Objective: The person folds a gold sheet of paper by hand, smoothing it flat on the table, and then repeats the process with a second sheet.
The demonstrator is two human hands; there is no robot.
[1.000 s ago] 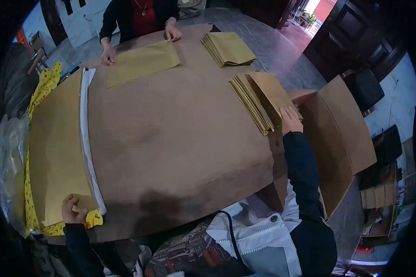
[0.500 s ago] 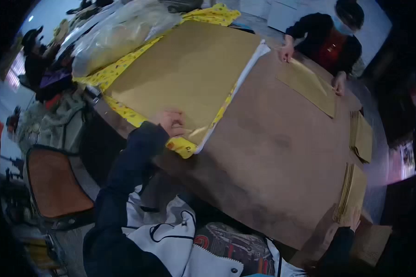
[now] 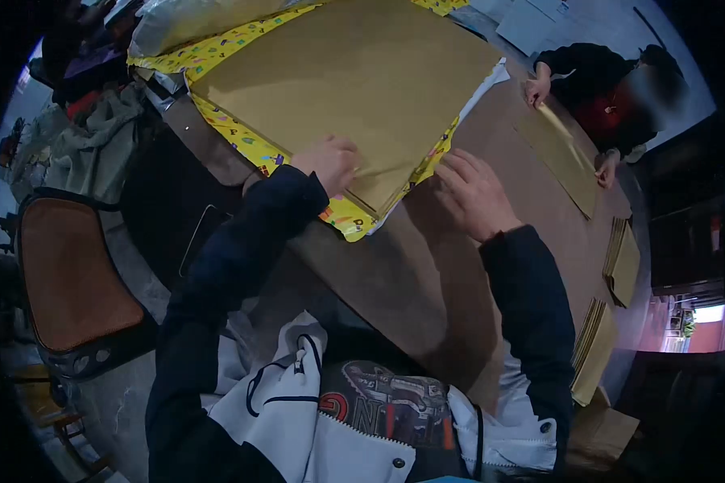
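A large stack of brown paper sheets (image 3: 338,88) lies on yellow printed wrapping (image 3: 246,145) on the table. My left hand (image 3: 330,163) rests at the near edge of the stack, its fingers curled at the paper; what they hold, if anything, is hidden. Beside the right-hand corner of the stack, my right hand (image 3: 477,196) is raised over the white-edged wrapping with its fingers bent and somewhat apart, nothing visible in them.
Across the brown table (image 3: 395,274), a co-worker (image 3: 600,97) handles a folded brown sheet (image 3: 560,153). Two bundles of folded paper (image 3: 623,262), (image 3: 594,346) lie along the right edge. A brown chair (image 3: 76,270) stands at the left.
My right hand has moved from the near paper bundle at the right edge to the stack's corner. My left hand stays at the stack's near edge. The view has shifted.
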